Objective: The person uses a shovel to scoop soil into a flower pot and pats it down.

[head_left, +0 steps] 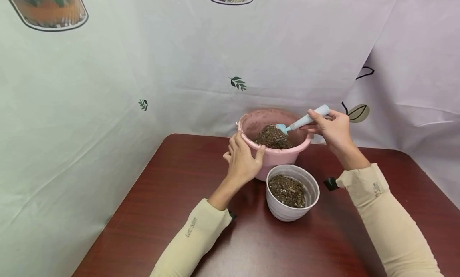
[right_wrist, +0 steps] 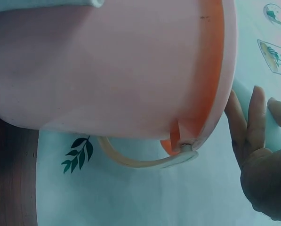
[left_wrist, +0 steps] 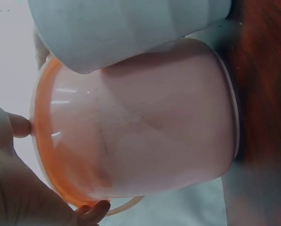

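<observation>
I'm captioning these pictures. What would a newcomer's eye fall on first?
Probably the pink bucket, near the far edge of the dark red table, with dark soil heaped inside. Next, the light blue trowel, slanting over the bucket's rim in the right grip, its blade at the heap. Then the pale pot, in front of the bucket, also holding soil.

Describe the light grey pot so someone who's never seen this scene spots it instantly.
Start at the dark red table and find the big pink bucket near its far edge. The light grey pot stands on the near side of that bucket, between the two forearms. It is clearly smaller than the bucket, and no hand touches it.
</observation>
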A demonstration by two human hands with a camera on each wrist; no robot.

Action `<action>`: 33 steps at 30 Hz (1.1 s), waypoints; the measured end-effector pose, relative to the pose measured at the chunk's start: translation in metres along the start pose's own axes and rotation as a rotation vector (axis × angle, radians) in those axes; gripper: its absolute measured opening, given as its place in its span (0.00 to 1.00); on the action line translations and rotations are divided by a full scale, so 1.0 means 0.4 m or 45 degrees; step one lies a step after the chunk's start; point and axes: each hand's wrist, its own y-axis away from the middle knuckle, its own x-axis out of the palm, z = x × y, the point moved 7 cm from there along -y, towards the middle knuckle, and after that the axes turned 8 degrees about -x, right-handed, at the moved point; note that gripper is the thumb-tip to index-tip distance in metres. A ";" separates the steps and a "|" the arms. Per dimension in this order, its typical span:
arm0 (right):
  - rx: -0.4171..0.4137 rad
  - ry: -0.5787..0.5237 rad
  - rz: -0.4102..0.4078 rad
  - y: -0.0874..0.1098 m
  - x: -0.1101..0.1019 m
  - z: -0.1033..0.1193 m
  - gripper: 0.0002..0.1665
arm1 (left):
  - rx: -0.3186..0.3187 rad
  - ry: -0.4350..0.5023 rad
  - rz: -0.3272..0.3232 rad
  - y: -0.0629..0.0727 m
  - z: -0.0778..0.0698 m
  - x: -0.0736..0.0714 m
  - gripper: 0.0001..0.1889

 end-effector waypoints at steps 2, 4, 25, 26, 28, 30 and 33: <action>0.000 -0.035 0.003 0.000 0.001 0.000 0.10 | -0.029 0.023 0.024 0.000 0.006 0.000 0.46; -0.002 -0.058 0.014 -0.001 0.003 0.001 0.11 | -0.060 0.048 0.037 0.001 0.011 -0.001 0.46; 0.062 -0.437 0.020 0.065 -0.059 0.074 0.06 | 0.118 -0.304 0.678 0.217 -0.042 0.052 0.55; 0.064 -0.460 0.032 0.073 -0.067 0.081 0.06 | 0.114 -0.345 0.722 0.223 -0.039 0.059 0.57; 0.067 -0.506 0.047 0.088 -0.083 0.093 0.06 | 0.121 -0.407 0.759 0.227 -0.036 0.067 0.58; 0.074 -0.535 0.062 0.106 -0.098 0.105 0.08 | 0.139 -0.433 0.751 0.225 -0.034 0.072 0.60; 0.102 -0.547 0.080 0.135 -0.122 0.111 0.09 | 0.162 -0.447 0.730 0.219 -0.034 0.070 0.60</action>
